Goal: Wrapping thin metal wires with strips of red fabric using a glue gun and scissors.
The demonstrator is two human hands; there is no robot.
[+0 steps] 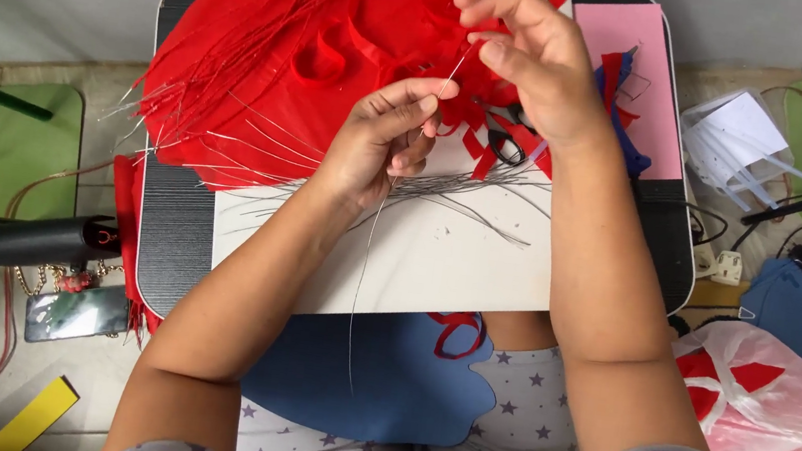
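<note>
A thin wire point(373, 253) runs from above the table's middle down past its 6 o'clock edge, its top end pinched in both hands. The left hand point(382, 143) grips it between thumb and curled fingers, closed tight on the strand; the right hand point(526, 53), just at 1 o'clock from the left, nips the wire's upper tip between thumb and forefinger, the other fingers loosely bent. Under the hands lies a white board point(417, 258) on a small table point(174, 230), with a loose bundle of wires point(465, 191) across it. Red paper point(268, 69) with wires on it fills the table's 10 o'clock part. Scissors point(506, 142) lie beside the right wrist, pink paper point(640, 71) at 2 o'clock. A plastic bag point(764, 398) sits at 4 o'clock, a phone point(74, 312) at 8 o'clock.
</note>
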